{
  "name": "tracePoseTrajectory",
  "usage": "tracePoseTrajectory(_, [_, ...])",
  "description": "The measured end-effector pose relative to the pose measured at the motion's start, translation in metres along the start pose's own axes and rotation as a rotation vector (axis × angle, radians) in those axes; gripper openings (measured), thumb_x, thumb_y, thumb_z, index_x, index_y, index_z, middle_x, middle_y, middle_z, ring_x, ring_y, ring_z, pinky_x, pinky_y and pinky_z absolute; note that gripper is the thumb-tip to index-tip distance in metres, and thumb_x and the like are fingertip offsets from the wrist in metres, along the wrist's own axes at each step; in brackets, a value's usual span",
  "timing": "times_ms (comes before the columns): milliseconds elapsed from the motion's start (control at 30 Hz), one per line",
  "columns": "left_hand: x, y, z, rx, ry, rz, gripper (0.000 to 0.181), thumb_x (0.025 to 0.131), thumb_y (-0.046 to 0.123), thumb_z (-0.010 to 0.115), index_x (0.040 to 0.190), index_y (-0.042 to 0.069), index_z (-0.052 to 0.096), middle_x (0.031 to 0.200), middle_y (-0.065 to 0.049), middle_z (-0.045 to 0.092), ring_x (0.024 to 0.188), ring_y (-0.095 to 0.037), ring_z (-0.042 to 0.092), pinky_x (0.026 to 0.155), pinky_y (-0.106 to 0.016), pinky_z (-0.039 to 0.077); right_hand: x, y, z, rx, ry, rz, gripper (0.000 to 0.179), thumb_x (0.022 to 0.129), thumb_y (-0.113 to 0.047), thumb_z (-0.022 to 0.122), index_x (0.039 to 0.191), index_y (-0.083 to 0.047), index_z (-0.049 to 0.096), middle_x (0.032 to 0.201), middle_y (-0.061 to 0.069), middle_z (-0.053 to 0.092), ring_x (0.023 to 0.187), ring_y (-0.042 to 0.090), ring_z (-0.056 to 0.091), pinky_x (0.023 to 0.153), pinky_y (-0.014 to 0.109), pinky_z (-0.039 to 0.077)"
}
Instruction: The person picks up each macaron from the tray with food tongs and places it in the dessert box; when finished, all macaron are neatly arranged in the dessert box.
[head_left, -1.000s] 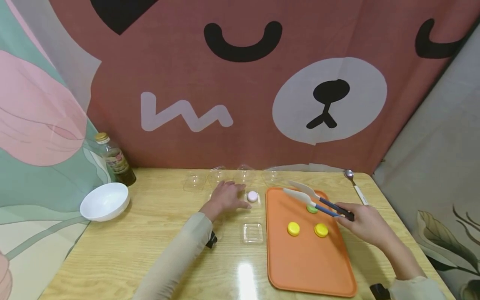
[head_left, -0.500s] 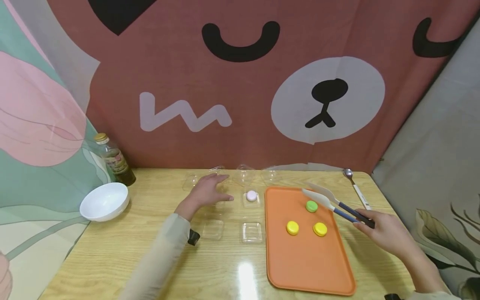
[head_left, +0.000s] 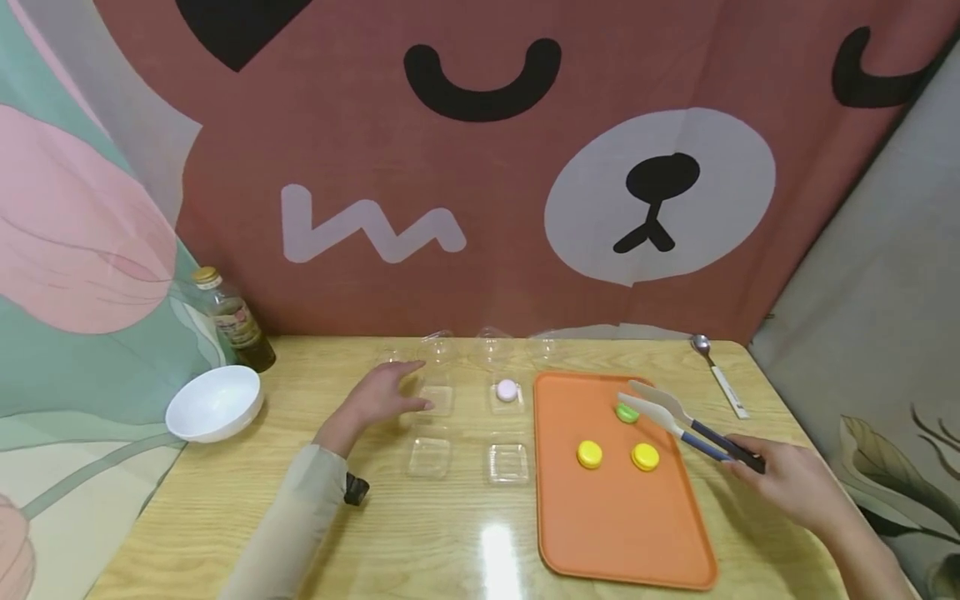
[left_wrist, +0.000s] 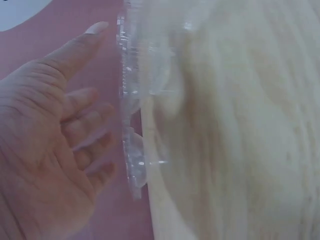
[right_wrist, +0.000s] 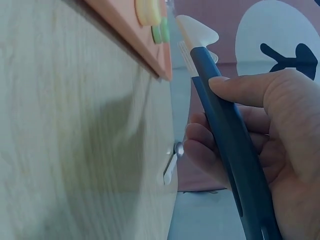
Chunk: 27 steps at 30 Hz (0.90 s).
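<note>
My right hand [head_left: 787, 483] grips the dark handles of a pair of tongs [right_wrist: 220, 120], whose pale tips hang over the tray's far right part, empty of any macaron. Partly behind those tips lies a green macaron [head_left: 627, 413]. Two yellow macarons, a left one [head_left: 589, 454] and a right one [head_left: 645, 457], sit nearer on the orange tray [head_left: 622, 533]. A pink macaron [head_left: 507, 390] rests in a clear plastic box left of the tray. Above the table my left hand [head_left: 377, 394] holds nothing, fingers spread, beside another clear box [head_left: 437, 400].
Nearer the front stand two more clear boxes, a left one [head_left: 429, 458] and a right one [head_left: 508, 463]. Their raised clear lids [head_left: 491, 346] line the back edge. A white bowl [head_left: 214, 404] and a bottle [head_left: 238, 325] stand left; a spoon [head_left: 722, 379] lies far right.
My left hand has drawn away leftward from the box with the pink macaron. The right hand has shifted right and slightly nearer with the tongs. The macarons have stayed put.
</note>
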<state>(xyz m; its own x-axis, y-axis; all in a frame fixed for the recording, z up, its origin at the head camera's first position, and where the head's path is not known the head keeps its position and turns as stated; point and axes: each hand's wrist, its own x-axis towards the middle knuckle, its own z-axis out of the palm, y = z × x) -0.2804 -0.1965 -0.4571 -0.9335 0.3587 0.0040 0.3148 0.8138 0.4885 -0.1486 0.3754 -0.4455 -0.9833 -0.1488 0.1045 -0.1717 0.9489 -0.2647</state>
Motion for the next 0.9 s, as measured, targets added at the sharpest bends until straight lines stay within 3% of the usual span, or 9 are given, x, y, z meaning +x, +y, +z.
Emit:
tracePoseTrajectory(300, [-0.002, -0.002, 0.002, 0.019, -0.005, 0.007, 0.080, 0.085, 0.046, 0.080, 0.149, 0.007, 0.051, 0.149, -0.019, 0.054, 0.140, -0.042, 0.048, 0.118, -0.056, 0.037, -0.005, 0.002, 0.005, 0.003, 0.025, -0.028, 0.037, 0.089, -0.030, 0.077, 0.118, -0.007, 0.075, 0.058, -0.009, 0.036, 0.052, 0.005, 0.028, 0.050, 0.023, 0.022])
tracePoseTrajectory(533, [0.000, -0.003, 0.002, 0.067, -0.023, 0.011, 0.083, 0.083, 0.052, 0.079, 0.148, 0.008, 0.053, 0.148, -0.020, 0.055, 0.139, -0.042, 0.048, 0.120, -0.056, 0.035, -0.009, 0.004, 0.005, 0.006, 0.028, -0.032, 0.036, 0.089, -0.030, 0.077, 0.117, -0.008, 0.075, 0.061, -0.010, 0.042, 0.054, 0.003, 0.029, 0.052, 0.023, 0.022])
tracePoseTrajectory(900, [0.000, -0.004, 0.002, 0.109, -0.015, 0.019, 0.084, 0.083, 0.054, 0.078, 0.147, 0.006, 0.053, 0.146, -0.022, 0.056, 0.139, -0.044, 0.047, 0.121, -0.057, 0.032, -0.011, 0.005, 0.003, -0.019, 0.011, -0.013, 0.038, 0.088, -0.030, 0.079, 0.119, -0.008, 0.074, 0.060, -0.009, 0.039, 0.051, 0.003, 0.028, 0.050, 0.023, 0.023])
